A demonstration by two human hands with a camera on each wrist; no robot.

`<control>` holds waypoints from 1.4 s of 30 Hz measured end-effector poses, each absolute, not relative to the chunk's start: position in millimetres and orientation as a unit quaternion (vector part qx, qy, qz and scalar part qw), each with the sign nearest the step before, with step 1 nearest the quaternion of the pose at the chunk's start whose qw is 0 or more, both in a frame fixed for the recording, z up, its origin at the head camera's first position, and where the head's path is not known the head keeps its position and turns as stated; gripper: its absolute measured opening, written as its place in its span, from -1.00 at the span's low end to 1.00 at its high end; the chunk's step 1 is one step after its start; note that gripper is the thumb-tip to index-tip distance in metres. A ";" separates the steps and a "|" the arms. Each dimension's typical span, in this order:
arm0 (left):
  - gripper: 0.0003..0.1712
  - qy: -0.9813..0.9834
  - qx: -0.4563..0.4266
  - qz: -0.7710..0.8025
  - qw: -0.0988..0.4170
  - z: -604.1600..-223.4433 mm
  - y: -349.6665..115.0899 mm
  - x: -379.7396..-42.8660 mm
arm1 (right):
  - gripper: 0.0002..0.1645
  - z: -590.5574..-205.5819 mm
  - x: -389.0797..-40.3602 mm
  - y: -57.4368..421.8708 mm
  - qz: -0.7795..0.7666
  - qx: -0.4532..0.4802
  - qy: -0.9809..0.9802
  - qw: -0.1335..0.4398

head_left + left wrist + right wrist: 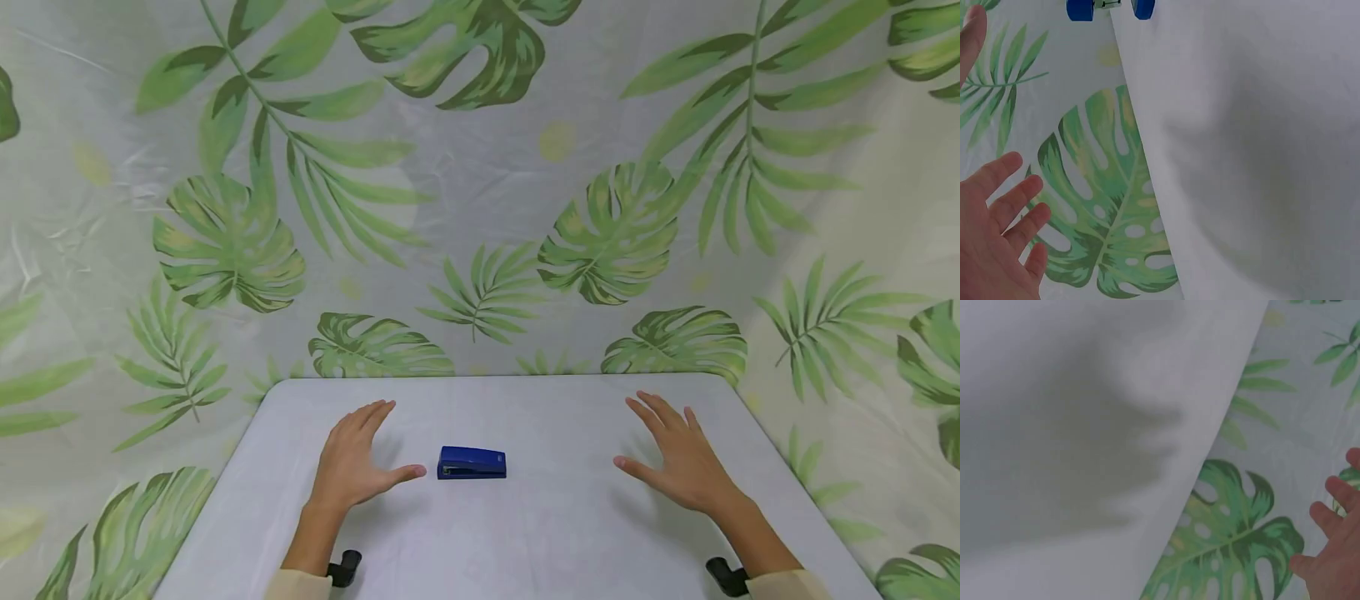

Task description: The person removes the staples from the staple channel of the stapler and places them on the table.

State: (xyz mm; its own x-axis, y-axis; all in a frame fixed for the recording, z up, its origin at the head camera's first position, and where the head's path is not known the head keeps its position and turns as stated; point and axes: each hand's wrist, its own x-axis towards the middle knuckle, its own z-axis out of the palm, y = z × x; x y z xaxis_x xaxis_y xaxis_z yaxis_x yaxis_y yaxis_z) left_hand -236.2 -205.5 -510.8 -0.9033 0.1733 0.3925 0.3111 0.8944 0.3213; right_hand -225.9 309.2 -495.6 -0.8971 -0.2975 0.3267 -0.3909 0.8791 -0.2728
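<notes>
A blue stapler lies on the white table, a little left of the middle in the head view. My left hand is held above the table to its left, thumb pointing toward the stapler, with a small gap between them. Farther off on the other side, my right hand hovers with its fingers spread. Neither hand holds anything. The left wrist view catches only part of the stapler at its top edge, with the left hand at the lower left. The right wrist view shows the right hand without the stapler.
The white table has rounded far corners. Behind it and along its sides hangs a leaf-patterned cloth. Each wrist wears a black mount, on the left and on the right. Shadows of the hands fall on the tabletop.
</notes>
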 end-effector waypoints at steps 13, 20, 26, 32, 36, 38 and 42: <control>0.33 -0.948 -0.140 -0.237 0.162 -530.5 -179.5 -245.9 | 0.09 -499.6 -243.5 263.2 0.218 0.191 -0.948 0.136; 0.32 -0.944 -0.148 -0.254 0.148 -541.0 -165.5 -253.4 | 0.11 -500.5 -248.7 229.0 0.229 0.195 -0.947 0.113; 0.32 -0.944 -0.153 -0.259 0.136 -546.2 -155.5 -256.2 | 0.11 -507.6 -251.1 199.6 0.237 0.205 -0.945 0.098; 0.32 -0.943 -0.159 -0.257 0.137 -553.5 -149.7 -258.5 | 0.07 -515.5 -254.4 171.3 0.245 0.222 -0.940 0.088; 0.29 -0.943 -0.162 -0.258 0.134 -557.3 -147.2 -260.5 | 0.06 -519.8 -257.3 153.6 0.245 0.236 -0.937 0.081; 0.25 -0.943 -0.160 -0.262 0.127 -558.7 -146.3 -261.7 | 0.06 -521.5 -258.6 145.2 0.242 0.242 -0.937 0.075; 0.16 -0.942 -0.161 -0.273 0.112 -560.6 -144.7 -264.1 | 0.01 -524.6 -259.4 129.8 0.241 0.250 -0.936 0.063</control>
State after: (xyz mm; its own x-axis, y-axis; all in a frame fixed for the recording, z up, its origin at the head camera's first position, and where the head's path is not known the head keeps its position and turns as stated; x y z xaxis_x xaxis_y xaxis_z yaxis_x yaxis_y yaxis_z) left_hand -264.1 -144.7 -560.6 -0.9233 0.2414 0.2986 0.3637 0.7990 0.4788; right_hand -259.4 129.8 -524.6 -0.8671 -0.4374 0.2383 -0.4981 0.7585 -0.4201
